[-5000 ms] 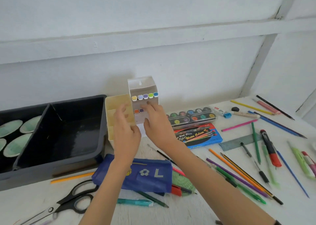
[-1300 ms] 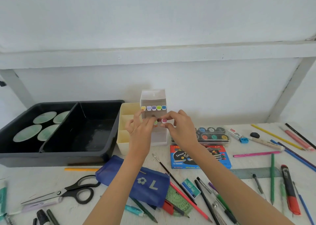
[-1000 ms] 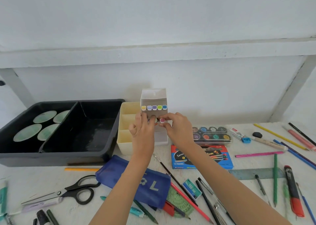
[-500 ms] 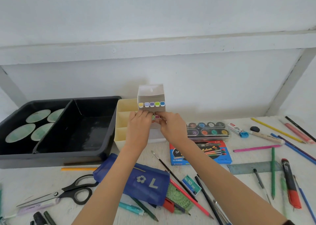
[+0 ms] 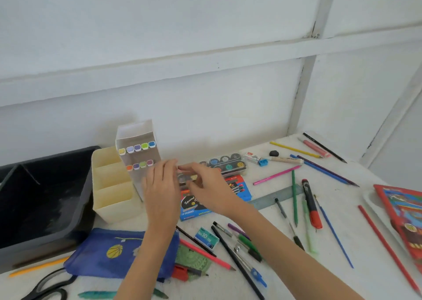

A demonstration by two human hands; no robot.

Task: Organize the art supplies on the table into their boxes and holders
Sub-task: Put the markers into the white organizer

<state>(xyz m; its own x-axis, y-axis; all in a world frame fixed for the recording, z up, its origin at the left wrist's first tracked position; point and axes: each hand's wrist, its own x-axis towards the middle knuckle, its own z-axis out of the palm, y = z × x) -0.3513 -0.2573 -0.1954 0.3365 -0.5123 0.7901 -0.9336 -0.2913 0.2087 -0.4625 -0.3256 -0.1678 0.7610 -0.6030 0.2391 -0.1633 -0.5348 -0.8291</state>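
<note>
Filling the tall white card marker box (image 5: 137, 160)
It stands on the tabletop (image 5: 347, 197). The left grip (image 5: 161, 187) is flat and empty; what the right grip (image 5: 206, 186) holds, I cannot tell. Slide markers (image 5: 137, 147) in straight and steady the box. Both grips were at its front before; now they are further right.

The desk (image 5: 342, 242) has a rough, chalky white surface, matt all over. The dark tray (image 5: 57, 158) looks like glossy plastic, shining inside; the cream organizer (image 5: 112, 206) beside it is smooth, dull plastic. The blue pouch (image 5: 98, 261) is soft woven cloth. The ruler (image 5: 274, 199) looks like matt grey metal, the paint case (image 5: 225, 162) like clear shiny plastic, and the pencil box (image 5: 194, 206) like glossy printed card.
</note>
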